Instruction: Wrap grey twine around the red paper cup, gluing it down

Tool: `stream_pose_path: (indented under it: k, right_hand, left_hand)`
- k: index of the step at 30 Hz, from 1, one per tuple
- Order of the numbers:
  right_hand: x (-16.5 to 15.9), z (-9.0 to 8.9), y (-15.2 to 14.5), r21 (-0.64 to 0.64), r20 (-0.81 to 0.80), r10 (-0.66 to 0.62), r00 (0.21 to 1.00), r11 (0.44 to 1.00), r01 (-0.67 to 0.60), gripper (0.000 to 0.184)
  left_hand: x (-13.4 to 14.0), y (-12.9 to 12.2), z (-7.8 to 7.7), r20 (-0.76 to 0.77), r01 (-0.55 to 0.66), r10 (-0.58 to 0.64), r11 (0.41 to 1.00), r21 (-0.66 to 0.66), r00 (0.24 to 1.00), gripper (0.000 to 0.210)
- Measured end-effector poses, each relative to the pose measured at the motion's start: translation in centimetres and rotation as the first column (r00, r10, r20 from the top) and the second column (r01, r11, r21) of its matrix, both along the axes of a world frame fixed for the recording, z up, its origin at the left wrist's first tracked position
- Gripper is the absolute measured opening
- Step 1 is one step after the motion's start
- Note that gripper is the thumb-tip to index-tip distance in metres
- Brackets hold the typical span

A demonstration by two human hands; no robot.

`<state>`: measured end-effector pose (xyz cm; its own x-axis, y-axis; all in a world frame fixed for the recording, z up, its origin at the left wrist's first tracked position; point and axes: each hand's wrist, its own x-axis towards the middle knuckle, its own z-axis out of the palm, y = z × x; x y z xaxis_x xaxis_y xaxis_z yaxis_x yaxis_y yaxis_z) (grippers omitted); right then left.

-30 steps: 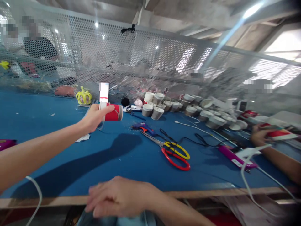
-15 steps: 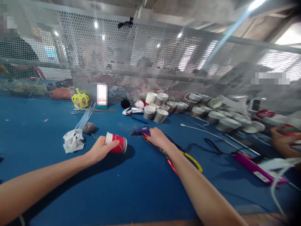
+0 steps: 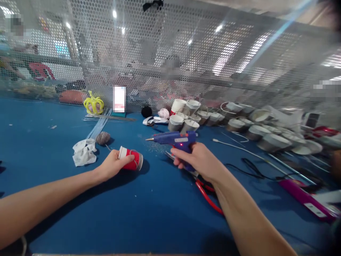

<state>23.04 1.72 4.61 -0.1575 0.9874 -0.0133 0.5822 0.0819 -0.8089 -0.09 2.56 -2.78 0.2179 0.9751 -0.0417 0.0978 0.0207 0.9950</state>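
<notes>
My left hand (image 3: 112, 165) is wrapped round a red and white paper cup (image 3: 130, 159), which lies tilted on its side just above the table with grey yarn at its lower end. A strand runs from near the cup to a grey yarn ball (image 3: 102, 138). In my right hand (image 3: 197, 158) is a blue hot glue gun (image 3: 176, 138), its fingers closed round the handle. The nozzle points left and a small red light glows on its body. Red-handled pliers (image 3: 207, 195) lie on the table beneath my right wrist, partly hidden by it.
Several grey-wrapped cups (image 3: 271, 140) crowd the back right. A purple power strip (image 3: 303, 199) and black cable lie at right. Crumpled white tissue (image 3: 84, 153) sits left of the cup. A phone (image 3: 119, 100) stands before the perforated metal screen (image 3: 144, 53), near a yellow crown-shaped piece (image 3: 93, 104).
My right hand has lifted the glue gun off the table and turned it upright, nozzle to the left. The left hand keeps the cup in nearly the same place. The camera view has shifted.
</notes>
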Motion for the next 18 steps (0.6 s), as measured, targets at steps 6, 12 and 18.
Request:
stream_pose_path:
  k: [6, 12, 18]
  right_hand:
    - [-1.4, -1.5, -2.2, 0.006, 0.048, 0.061, 0.997, 0.998, -0.062, 0.022]
    - [-1.7, -1.8, -3.2, 0.144, 0.266, 0.047, 0.963, 0.986, -0.088, 0.026]
    - [-1.9, -2.0, -3.3, 0.256, 0.391, 0.037, 0.920, 0.955, -0.147, 0.021]
  left_hand:
    - [-0.2, 0.4, 0.0, -0.013, 0.019, -0.019, 1.000, -0.009, 1.000, 0.027]
    - [-0.4, 0.5, 0.1, 0.003, 0.042, -0.042, 0.999, -0.017, 0.999, 0.029]
    - [-0.3, 0.5, 0.2, -0.021, 0.038, -0.038, 0.999, 0.003, 0.999, 0.028]
